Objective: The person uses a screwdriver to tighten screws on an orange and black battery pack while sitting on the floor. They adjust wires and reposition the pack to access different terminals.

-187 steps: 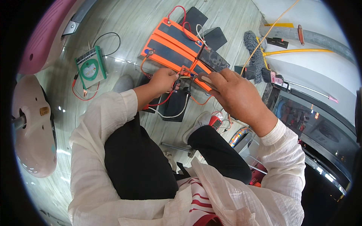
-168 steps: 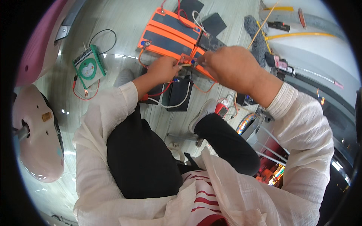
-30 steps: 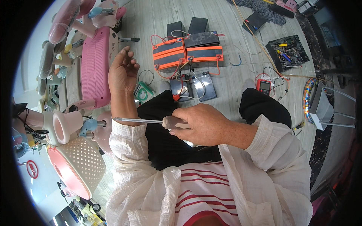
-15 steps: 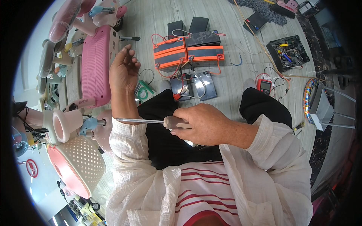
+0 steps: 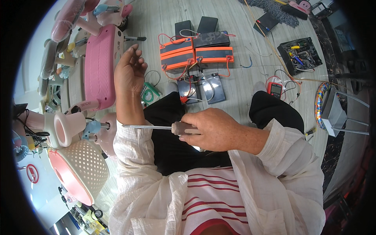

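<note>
Screwdriver (image 5: pixel 150 127) in the head view: it lies level across the front of the person's lap, its brown handle wrapped by the right hand (image 5: pixel 219 130), whose fingers and thumb are closed round it. The metal shaft points left, with its tip over the left sleeve cuff (image 5: pixel 135 135); whether it touches the cloth, I cannot tell. The left hand (image 5: pixel 132 74) is raised with its fingers loosely curled, grips nothing visible, and is near a pink ridged footboard (image 5: pixel 100 68).

Ahead, on the tiled floor (image 5: pixel 243 84), three orange-and-black batteries (image 5: pixel 214 53) stand close together, joined by red, orange and white leads. A dusty black battery (image 5: pixel 211 38) sits just behind the right-hand one. Two black batteries (image 5: pixel 212 88) lie nearer the person, linked by a white lead. Left of these is a green-and-white meter (image 5: pixel 149 94), partly hidden by the left forearm. To the right are a red multimeter (image 5: pixel 275 90) and, farther off, a black tool tray (image 5: pixel 287 60) holding assorted tools.
</note>
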### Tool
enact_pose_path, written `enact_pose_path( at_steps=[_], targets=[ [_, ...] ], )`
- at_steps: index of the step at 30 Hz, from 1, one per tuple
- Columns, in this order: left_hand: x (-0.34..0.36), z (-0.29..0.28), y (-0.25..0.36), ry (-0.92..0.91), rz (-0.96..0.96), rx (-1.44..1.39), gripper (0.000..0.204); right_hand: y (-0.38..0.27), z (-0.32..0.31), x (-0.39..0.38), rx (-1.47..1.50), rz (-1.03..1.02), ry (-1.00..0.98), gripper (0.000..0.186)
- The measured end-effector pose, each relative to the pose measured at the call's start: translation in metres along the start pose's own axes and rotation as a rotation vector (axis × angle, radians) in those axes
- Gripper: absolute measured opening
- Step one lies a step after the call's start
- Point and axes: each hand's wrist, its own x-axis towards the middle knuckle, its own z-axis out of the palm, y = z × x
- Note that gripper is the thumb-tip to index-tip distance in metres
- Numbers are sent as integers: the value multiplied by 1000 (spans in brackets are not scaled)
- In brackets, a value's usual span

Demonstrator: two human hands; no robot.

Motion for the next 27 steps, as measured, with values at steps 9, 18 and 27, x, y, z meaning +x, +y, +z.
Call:
enact_pose_path(
  at_steps=[9,18,27],
  targets=[
    [1,-2,0,-12,3,1,26,0,1,-2,9,9,-35,26],
    [2,-4,-1,-23,3,-8,28,-1,1,-3,-15,31,-44,26],
    [0,-3,-1,-27,6,2,27,0,1,-3,-24,14,-53,26]
  ],
)
